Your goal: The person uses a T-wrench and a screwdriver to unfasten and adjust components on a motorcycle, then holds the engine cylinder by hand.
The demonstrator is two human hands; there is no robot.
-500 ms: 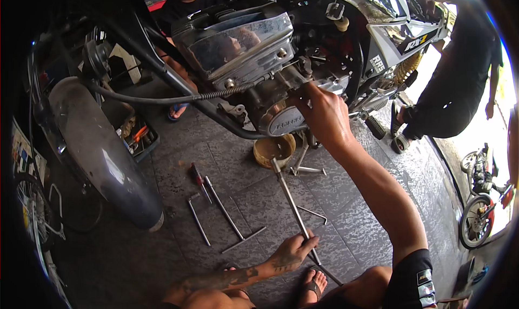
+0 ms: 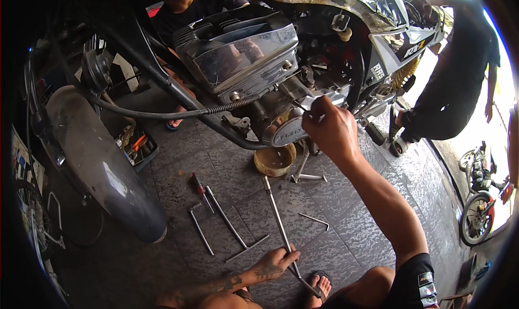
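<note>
Lower centre, the left hand (image 2: 279, 261) closes its grip around a T-handle wrench (image 2: 277, 217). Upper centre, the right hand (image 2: 332, 131) meets the engine (image 2: 254, 71), fingers bent; I cannot tell its grip's hold.

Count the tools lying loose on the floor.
4: red-handled tool, T-handled wrench and bent rod left of the held tool; L-shaped key to its right. Others may be hidden.

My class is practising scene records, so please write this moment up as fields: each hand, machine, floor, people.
Left hand: fingers closed around a long metal wrench
Right hand: beside the engine's side cover; grip unclear
Machine: motorcycle
Floor: bowl below the engine; red-handled tool; T-handle tool; bent rods
People: one behind the engine; another, dark-clothed, at right
</note>
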